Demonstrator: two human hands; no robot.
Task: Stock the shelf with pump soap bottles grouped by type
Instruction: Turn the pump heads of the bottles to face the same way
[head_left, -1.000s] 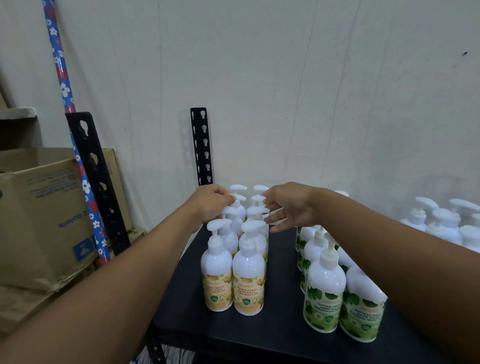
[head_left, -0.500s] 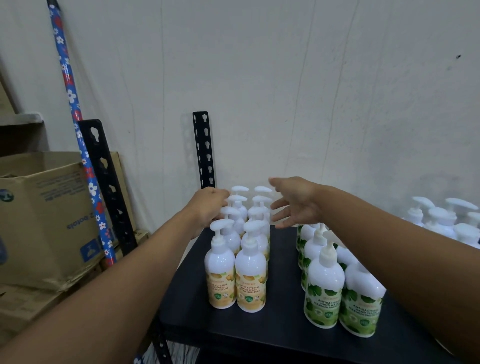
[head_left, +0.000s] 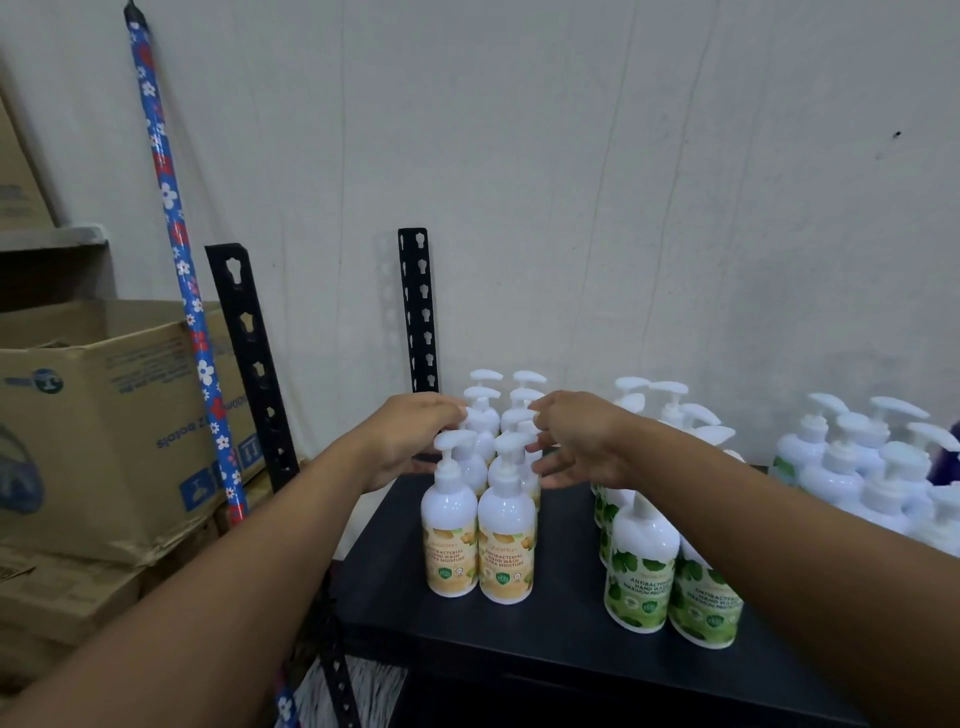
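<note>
1. I'm squaring the yellow-label bottles (head_left: 451, 540) on the shelf's (head_left: 545, 639) left side.
2. My right hand (head_left: 576, 441) presses flat-fingered; whether my left hand (head_left: 405, 441) grips one, I cannot tell.
3. Next likely needs even, gentle nudging.

Yellow-label bottles (head_left: 478, 535): I see two upright rows with white pumps, centre of the frame, running back to the wall.
Green-label bottles (head_left: 644, 571): upright, two rows, right of centre, apart from the yellow group.
White bottles (head_left: 857, 467): clustered at the far right, labels mostly hidden from me.
Shelf (head_left: 545, 639): black board under them.
</note>
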